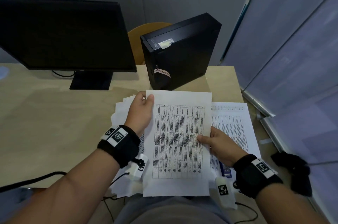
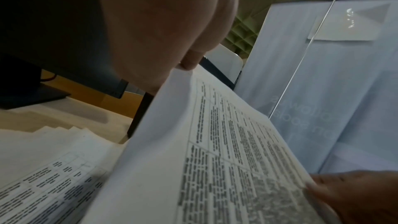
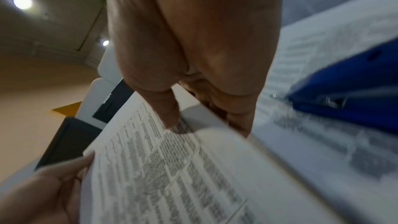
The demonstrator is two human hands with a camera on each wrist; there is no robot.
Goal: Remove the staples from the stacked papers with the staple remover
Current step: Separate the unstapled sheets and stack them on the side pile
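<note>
- While the head view looks down, the left hand (image 1: 141,112) pinches the top-left corner of a sheet (image 1: 178,141); the right hand (image 1: 219,146) pinches its right edge, raised over loose papers (image 1: 236,125) on the desk (image 1: 54,114).
- Blue staple remover (image 1: 225,169) lies on the papers beside the right wrist; monitor (image 1: 64,35) and PC (image 1: 181,52) behind.
- Left wrist: fingers (image 2: 189,60) curled on the sheet's (image 2: 215,142) corner.
- Right wrist: thumb (image 3: 165,108) on print, fingers under; remover (image 3: 349,91) just right, blurred.

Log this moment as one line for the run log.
left hand: pinches paper set top-left corner | right hand: pinches its right edge | blue tool: lies on papers, untouched | staple: not visible
</note>
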